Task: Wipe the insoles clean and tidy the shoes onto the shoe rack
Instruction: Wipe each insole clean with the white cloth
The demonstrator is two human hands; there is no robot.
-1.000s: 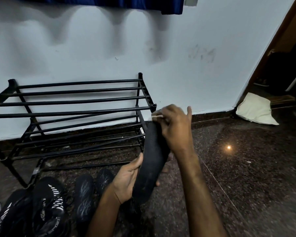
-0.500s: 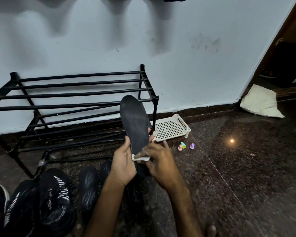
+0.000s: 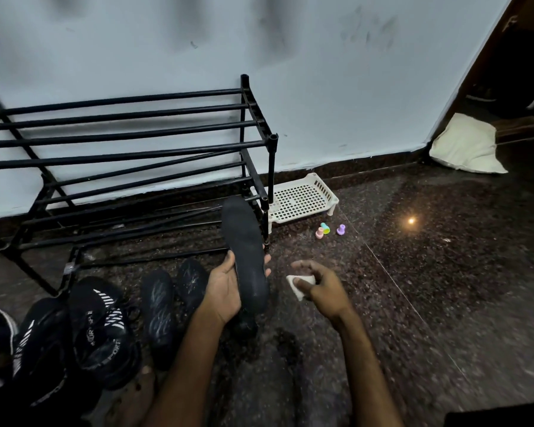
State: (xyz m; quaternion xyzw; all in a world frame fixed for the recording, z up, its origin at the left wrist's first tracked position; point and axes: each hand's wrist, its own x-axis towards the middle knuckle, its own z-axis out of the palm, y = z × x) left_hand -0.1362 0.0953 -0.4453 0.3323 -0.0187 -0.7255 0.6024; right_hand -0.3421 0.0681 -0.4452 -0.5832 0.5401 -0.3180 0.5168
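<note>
My left hand [image 3: 225, 288] grips a black insole [image 3: 244, 251] by its lower half, holding it upright in front of the black shoe rack [image 3: 130, 149]. My right hand [image 3: 319, 286] is just right of the insole, apart from it, pinching a small white wipe [image 3: 299, 286]. Two more dark insoles [image 3: 159, 306] lie on the floor to the left of my left hand. Black shoes with white stripes [image 3: 99, 328] sit at the lower left. The rack's bars carry no shoes.
A white perforated plastic tray [image 3: 302, 198] lies against the wall right of the rack. Three small coloured caps [image 3: 329, 230] stand on the dark granite floor [image 3: 444, 272] near it. A cream cushion [image 3: 466, 146] lies by the doorway at the far right.
My right hand with the wipe has come off the insole and moved to its right. The insole stays upright in my left hand. The view has tilted down.
</note>
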